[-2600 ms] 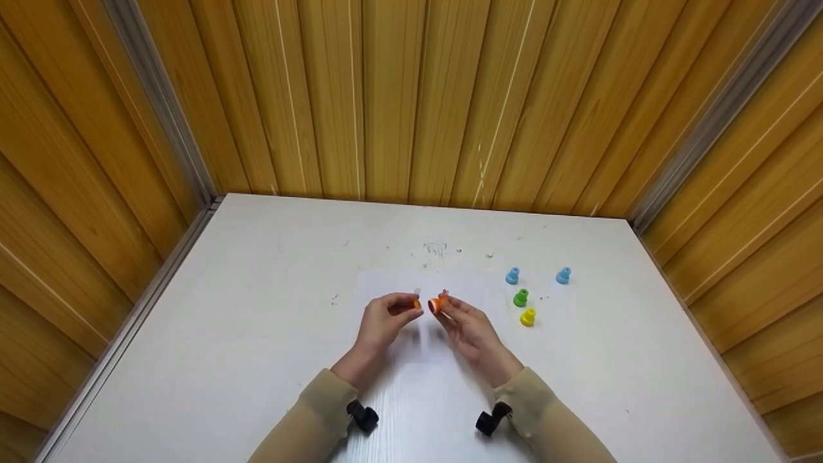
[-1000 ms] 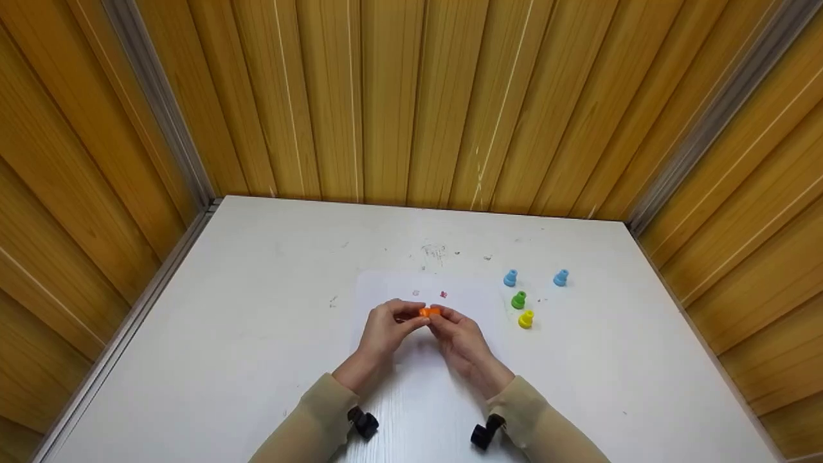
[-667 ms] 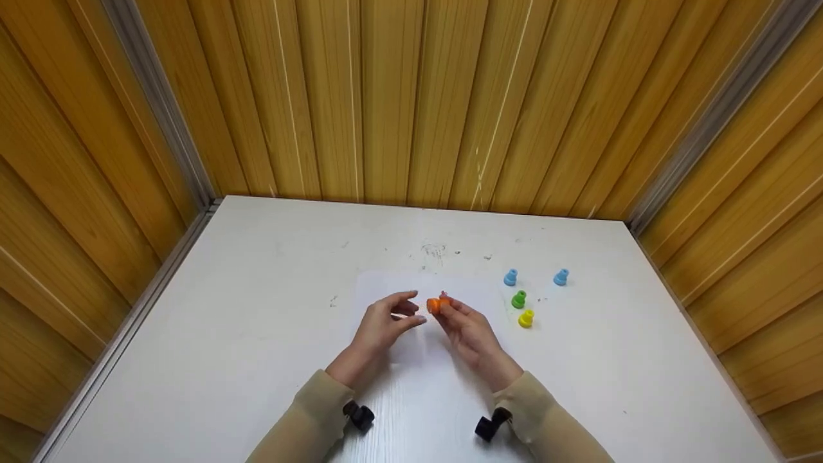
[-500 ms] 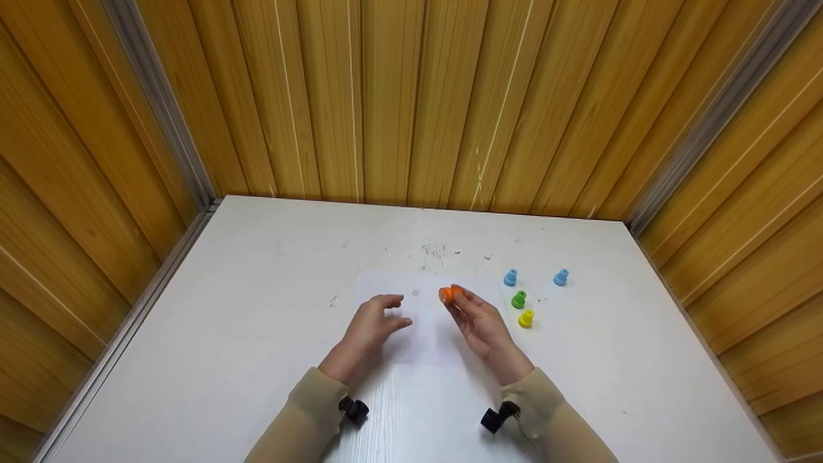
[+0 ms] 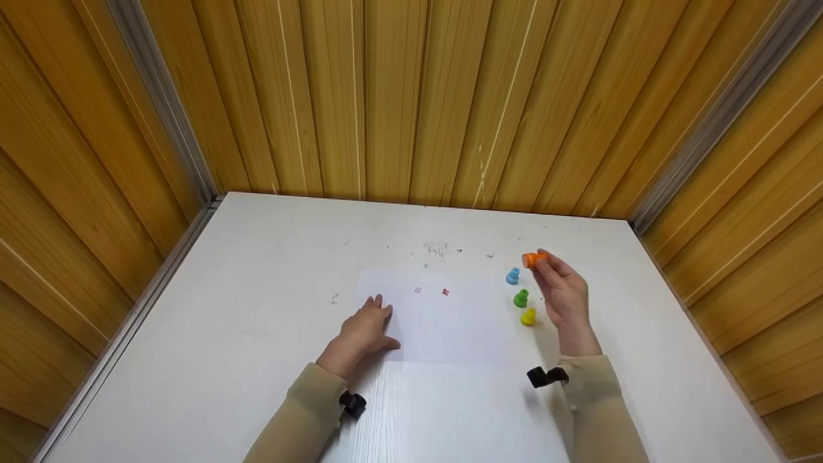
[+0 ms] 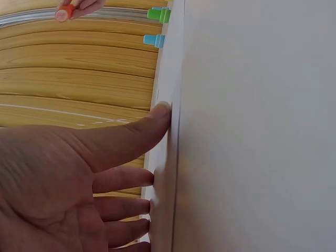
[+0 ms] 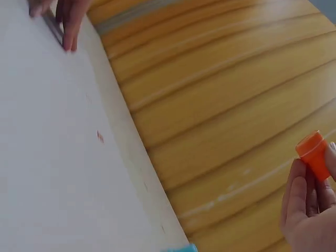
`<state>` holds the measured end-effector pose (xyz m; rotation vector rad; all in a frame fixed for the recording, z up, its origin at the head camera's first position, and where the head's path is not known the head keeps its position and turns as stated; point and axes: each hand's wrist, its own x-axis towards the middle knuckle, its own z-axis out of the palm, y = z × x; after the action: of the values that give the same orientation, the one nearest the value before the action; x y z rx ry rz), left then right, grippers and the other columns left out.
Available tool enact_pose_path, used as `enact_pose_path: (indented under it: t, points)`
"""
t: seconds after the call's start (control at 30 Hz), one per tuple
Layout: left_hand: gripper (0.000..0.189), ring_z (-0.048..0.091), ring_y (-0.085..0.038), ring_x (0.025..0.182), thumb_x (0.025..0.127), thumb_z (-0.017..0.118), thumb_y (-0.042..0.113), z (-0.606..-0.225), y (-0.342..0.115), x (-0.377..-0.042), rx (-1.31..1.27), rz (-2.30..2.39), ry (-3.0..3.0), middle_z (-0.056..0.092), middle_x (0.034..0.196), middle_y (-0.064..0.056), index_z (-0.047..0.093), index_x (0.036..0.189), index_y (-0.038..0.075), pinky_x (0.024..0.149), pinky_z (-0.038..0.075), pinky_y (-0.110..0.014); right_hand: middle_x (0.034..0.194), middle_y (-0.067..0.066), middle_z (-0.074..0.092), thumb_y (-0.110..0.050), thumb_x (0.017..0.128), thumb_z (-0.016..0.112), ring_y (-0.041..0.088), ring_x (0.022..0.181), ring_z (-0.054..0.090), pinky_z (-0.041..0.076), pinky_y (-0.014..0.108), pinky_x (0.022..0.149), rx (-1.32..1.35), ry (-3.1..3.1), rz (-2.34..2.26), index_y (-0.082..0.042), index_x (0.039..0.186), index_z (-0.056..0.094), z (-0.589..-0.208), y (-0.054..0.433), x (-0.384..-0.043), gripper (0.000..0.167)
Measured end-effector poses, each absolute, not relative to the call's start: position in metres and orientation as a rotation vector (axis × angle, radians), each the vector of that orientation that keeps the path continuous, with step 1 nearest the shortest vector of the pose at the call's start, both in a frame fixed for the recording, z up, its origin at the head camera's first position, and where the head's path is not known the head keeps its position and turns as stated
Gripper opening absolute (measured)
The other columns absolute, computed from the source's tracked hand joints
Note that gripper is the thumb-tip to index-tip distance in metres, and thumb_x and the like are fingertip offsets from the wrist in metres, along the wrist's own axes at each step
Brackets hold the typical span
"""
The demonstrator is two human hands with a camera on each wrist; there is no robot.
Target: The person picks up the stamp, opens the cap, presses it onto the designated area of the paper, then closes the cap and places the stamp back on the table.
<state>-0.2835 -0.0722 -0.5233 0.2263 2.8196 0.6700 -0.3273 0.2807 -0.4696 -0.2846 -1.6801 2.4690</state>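
Between thumb and fingers, my right hand pinches a capped orange stamp, held above the right side of the table. In the right wrist view the stamp lies tilted in the fingertips. My left hand rests with spread fingers at the left edge of a white sheet of paper; its thumb lies at the sheet's edge in the left wrist view. On the paper are a red printed mark and a fainter one to its left.
A blue stamp, a green stamp and a yellow stamp stand right of the paper, close to my right hand. The second blue stamp is hidden behind that hand. Wood-look walls enclose the white table.
The left hand's orange cap went onto the stamp, and that hand let go and came down at the paper's left edge. My right hand carried the stamp right and away from me.
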Motion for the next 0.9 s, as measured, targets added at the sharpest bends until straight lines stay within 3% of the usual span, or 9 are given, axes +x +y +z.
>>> enact_pose_path:
  t: [0.13, 0.23, 0.4, 0.5, 0.67, 0.9]
  points:
    - [0.079, 0.028, -0.039, 0.156, 0.082, 0.088, 0.029, -0.524, -0.072, -0.282, 0.229, 0.687, 2.821, 0.034, 0.165, -0.023, 0.053, 0.148, 0.002, 0.122, 0.036, -0.057, 0.102, -0.016, 0.072, -0.015, 0.091, 0.079, 0.002, 0.101, 0.067, 0.055, 0.009, 0.089, -0.444, -1.982, 2.05, -0.004, 0.134, 0.066, -0.47, 0.319, -0.338, 0.047]
    - [0.079, 0.029, -0.039, 0.156, 0.082, 0.088, 0.03, -0.525, -0.072, -0.282, 0.234, 0.684, 2.82, 0.034, 0.165, -0.024, 0.054, 0.148, 0.002, 0.122, 0.037, -0.058, 0.098, -0.019, 0.068, -0.019, 0.091, 0.08, -0.001, 0.095, 0.061, 0.053, 0.004, 0.084, -0.522, -2.21, 1.742, -0.006, 0.133, 0.068, -0.476, 0.345, -0.346, 0.045]
    - [0.079, 0.028, -0.039, 0.156, 0.083, 0.087, 0.03, -0.524, -0.073, -0.284, 0.235, 0.686, 2.816, 0.033, 0.165, -0.024, 0.053, 0.148, 0.003, 0.123, 0.035, -0.058, 0.11, 0.01, 0.074, -0.014, 0.092, 0.079, -0.001, 0.084, 0.058, 0.05, 0.004, 0.07, -0.498, -2.477, 1.365, 0.0, 0.126, 0.071, -0.493, 0.374, -0.353, 0.038]
    - [0.079, 0.028, -0.039, 0.156, 0.083, 0.088, 0.029, -0.524, -0.073, -0.285, 0.229, 0.696, 2.814, 0.034, 0.165, -0.023, 0.053, 0.149, 0.002, 0.124, 0.034, -0.057, 0.117, 0.024, 0.072, -0.01, 0.09, 0.079, 0.011, 0.087, 0.064, 0.048, 0.007, 0.065, -0.464, -2.594, 1.237, 0.004, 0.121, 0.072, -0.503, 0.383, -0.354, 0.035]
    - [0.079, 0.027, -0.038, 0.157, 0.083, 0.088, 0.028, -0.524, -0.073, -0.283, 0.217, 0.719, 2.807, 0.033, 0.166, -0.022, 0.052, 0.149, 0.003, 0.126, 0.032, -0.056, 0.117, 0.027, 0.07, -0.008, 0.089, 0.079, 0.031, 0.103, 0.066, 0.049, 0.016, 0.072, -0.458, -2.734, 1.194, 0.006, 0.12, 0.071, -0.514, 0.39, -0.354, 0.035]
    - [0.079, 0.027, -0.038, 0.157, 0.083, 0.087, 0.029, -0.525, -0.075, -0.283, 0.257, 0.713, 2.802, 0.032, 0.165, -0.025, 0.053, 0.149, 0.002, 0.126, 0.031, -0.053, 0.117, 0.023, 0.07, -0.009, 0.088, 0.08, 0.031, 0.107, 0.064, 0.049, 0.024, 0.081, -0.463, -2.784, 1.249, 0.006, 0.122, 0.069, -0.521, 0.391, -0.353, 0.038]
